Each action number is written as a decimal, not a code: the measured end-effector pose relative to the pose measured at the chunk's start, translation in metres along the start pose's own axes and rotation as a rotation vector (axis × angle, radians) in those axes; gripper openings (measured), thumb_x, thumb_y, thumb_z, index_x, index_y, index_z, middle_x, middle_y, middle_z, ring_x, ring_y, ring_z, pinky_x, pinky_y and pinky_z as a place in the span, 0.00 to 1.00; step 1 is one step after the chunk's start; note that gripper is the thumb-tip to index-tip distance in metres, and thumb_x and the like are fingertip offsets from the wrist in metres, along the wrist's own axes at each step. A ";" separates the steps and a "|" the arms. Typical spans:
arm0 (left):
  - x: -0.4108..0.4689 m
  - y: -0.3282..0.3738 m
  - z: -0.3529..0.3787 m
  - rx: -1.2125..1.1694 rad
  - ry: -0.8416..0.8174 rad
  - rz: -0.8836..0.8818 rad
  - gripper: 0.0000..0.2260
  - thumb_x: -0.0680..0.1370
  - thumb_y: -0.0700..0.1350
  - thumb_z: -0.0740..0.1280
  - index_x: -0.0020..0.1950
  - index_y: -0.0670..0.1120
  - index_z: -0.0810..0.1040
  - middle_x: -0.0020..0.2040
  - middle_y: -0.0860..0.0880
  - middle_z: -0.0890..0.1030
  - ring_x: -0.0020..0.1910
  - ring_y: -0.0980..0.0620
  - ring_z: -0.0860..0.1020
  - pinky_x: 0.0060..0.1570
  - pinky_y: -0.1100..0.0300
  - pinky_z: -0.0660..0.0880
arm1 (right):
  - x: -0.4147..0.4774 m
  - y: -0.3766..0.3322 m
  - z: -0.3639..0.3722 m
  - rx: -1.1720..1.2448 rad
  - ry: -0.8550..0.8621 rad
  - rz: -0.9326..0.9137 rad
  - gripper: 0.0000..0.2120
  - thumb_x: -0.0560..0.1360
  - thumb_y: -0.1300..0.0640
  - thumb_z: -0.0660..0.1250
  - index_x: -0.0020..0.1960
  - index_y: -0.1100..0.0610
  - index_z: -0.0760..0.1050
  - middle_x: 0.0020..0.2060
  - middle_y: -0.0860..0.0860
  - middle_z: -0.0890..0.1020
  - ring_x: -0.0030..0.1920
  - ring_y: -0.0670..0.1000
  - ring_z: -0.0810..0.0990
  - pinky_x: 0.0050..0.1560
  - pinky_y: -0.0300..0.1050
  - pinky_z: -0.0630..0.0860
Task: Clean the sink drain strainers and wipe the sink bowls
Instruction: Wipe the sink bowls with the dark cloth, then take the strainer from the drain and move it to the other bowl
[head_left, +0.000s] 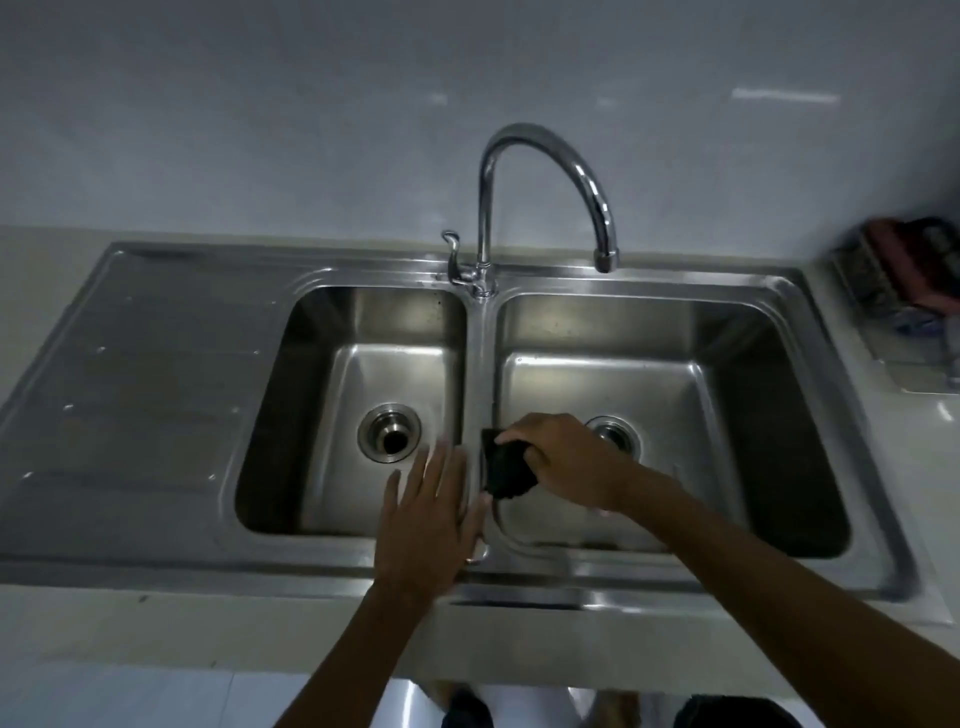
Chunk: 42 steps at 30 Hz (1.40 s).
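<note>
A steel double sink fills the view. The left bowl (311, 415) has an open drain (389, 439) with no strainer seen in it. In the right bowl (737, 431) the drain strainer (618, 434) is partly hidden behind my right hand (561, 457). That hand is shut on a black scrubbing pad (506, 470), pressed against the right bowl's left wall beside the divider (480, 374). My left hand (431, 514) lies flat and open, fingers spread, over the front of the left bowl and the divider.
A chrome gooseneck tap (545, 171) with a lever handle (457, 260) rises behind the divider, its spout over the right bowl. A ribbed drainboard (140, 379) lies at the left. A rack with dark cloths (904, 275) stands on the counter at the right.
</note>
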<state>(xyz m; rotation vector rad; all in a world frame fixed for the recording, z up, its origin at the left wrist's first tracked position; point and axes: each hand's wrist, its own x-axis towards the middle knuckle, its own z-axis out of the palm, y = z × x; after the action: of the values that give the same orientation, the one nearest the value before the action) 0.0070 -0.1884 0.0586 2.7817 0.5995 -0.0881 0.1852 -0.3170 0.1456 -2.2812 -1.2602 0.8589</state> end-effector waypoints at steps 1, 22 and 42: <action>-0.001 0.019 0.004 -0.006 -0.008 0.026 0.32 0.84 0.65 0.48 0.82 0.47 0.63 0.82 0.45 0.60 0.82 0.46 0.58 0.75 0.39 0.64 | -0.015 0.016 -0.010 -0.015 0.024 0.026 0.17 0.81 0.65 0.59 0.68 0.58 0.77 0.61 0.58 0.81 0.59 0.55 0.79 0.64 0.49 0.75; 0.030 0.444 0.127 0.032 -0.177 0.517 0.40 0.80 0.71 0.50 0.83 0.46 0.59 0.83 0.43 0.53 0.82 0.43 0.57 0.77 0.38 0.61 | -0.333 0.350 -0.064 -0.299 0.200 0.755 0.33 0.85 0.44 0.53 0.83 0.52 0.40 0.83 0.54 0.43 0.81 0.66 0.43 0.80 0.62 0.49; 0.031 0.424 0.119 0.040 -0.136 0.485 0.38 0.79 0.71 0.54 0.80 0.47 0.67 0.81 0.41 0.64 0.77 0.42 0.68 0.70 0.41 0.71 | -0.308 0.316 -0.081 -0.305 0.213 0.864 0.44 0.80 0.42 0.63 0.82 0.48 0.37 0.82 0.58 0.40 0.78 0.74 0.48 0.76 0.71 0.56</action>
<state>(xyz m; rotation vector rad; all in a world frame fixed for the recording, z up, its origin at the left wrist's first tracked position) 0.2100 -0.5805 0.0565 2.8436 -0.1170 -0.1838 0.3085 -0.7477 0.1153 -3.1117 -0.2778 0.6577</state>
